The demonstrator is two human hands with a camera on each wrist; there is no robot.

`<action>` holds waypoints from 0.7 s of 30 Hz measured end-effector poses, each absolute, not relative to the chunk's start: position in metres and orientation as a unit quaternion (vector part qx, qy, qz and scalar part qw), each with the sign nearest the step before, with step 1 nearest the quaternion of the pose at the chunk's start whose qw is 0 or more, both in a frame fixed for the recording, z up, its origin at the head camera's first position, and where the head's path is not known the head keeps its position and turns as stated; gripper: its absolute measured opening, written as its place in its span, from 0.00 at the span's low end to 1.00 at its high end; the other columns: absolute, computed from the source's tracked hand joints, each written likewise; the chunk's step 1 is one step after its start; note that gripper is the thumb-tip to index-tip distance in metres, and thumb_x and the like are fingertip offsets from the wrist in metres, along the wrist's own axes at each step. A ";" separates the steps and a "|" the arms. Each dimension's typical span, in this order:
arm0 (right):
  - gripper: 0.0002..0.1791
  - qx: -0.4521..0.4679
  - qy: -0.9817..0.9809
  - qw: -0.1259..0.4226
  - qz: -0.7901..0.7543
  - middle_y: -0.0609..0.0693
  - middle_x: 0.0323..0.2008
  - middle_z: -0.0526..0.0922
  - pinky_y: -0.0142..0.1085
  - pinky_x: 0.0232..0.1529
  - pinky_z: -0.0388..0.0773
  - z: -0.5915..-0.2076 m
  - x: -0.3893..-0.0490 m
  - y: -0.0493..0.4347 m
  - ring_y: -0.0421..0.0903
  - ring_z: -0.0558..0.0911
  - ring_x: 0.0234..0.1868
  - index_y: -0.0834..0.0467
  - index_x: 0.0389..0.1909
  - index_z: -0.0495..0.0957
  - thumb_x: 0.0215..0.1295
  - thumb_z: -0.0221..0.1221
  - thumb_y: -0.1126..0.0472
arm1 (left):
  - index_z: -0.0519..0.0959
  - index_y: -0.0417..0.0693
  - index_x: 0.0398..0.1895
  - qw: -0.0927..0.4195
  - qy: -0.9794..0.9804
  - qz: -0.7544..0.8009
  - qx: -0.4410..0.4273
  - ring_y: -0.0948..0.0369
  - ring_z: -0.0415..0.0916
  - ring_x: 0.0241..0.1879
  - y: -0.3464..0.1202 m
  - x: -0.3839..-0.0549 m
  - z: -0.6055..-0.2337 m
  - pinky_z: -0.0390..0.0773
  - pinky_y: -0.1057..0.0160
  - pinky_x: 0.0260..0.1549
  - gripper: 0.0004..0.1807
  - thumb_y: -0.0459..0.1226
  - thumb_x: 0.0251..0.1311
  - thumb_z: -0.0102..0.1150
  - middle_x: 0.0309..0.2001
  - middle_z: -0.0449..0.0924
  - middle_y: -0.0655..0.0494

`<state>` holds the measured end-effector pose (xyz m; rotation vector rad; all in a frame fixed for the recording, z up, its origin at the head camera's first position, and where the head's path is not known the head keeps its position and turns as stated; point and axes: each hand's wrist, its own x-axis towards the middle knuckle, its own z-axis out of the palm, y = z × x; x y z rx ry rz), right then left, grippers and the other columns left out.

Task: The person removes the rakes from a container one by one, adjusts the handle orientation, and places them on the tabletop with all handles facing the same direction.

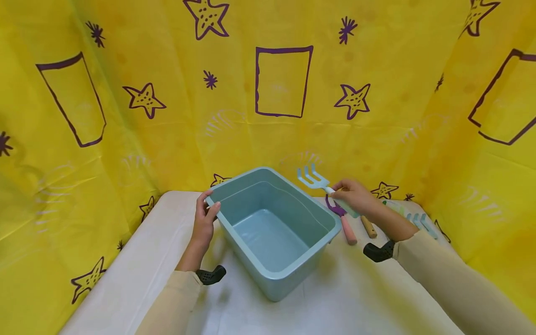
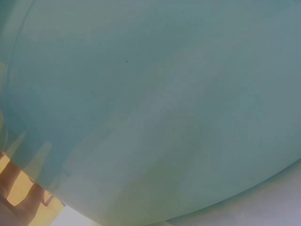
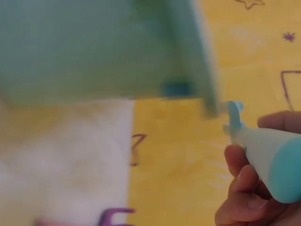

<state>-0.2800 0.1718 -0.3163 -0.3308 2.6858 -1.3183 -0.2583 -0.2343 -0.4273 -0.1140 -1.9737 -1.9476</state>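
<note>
A pale blue-green plastic tub (image 1: pixel 289 279) stands at the middle of the table, one corner toward me. My left hand (image 1: pixel 204 223) grips its rim at the left corner, thumb over the inner side. In the left wrist view the tub's wall fills most of the picture, with a few fingers (image 2: pixel 29 202) at the lower left. My right hand (image 1: pixel 355 195) holds a light blue hand rake (image 1: pixel 319 183) by its handle, tines up, just beyond the tub's right rim. The right wrist view shows fingers curled round the rake's pale handle (image 3: pixel 268 150) with its blue end.
Right of the tub lie a tool with a purple head and pink handle (image 1: pixel 349 231), a tan handle (image 1: pixel 368 227) and another light blue rake (image 1: pixel 423 225). A yellow patterned curtain (image 1: pixel 280 139) surrounds the white-covered table (image 1: pixel 167 242) at the back and sides.
</note>
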 end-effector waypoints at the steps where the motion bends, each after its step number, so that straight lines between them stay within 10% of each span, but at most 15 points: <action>1: 0.17 -0.102 0.892 0.064 -0.436 0.61 0.43 0.77 0.40 0.38 0.77 -0.321 -0.277 0.175 0.53 0.76 0.40 0.67 0.51 0.71 0.70 0.55 0.58 | 0.57 0.54 0.70 0.183 -0.699 -0.690 -0.040 0.50 0.64 0.53 -0.234 -0.258 -0.427 0.65 0.49 0.56 0.27 0.42 0.71 0.49 0.61 0.61 0.40; 21: 0.14 -0.046 0.920 0.053 -0.386 0.53 0.31 0.76 0.39 0.29 0.75 -0.405 -0.210 0.217 0.49 0.74 0.31 0.65 0.45 0.74 0.66 0.59 0.59 | 0.55 0.52 0.71 0.163 -0.699 -0.695 -0.036 0.47 0.62 0.55 -0.236 -0.257 -0.425 0.63 0.46 0.59 0.28 0.40 0.71 0.48 0.63 0.59 0.39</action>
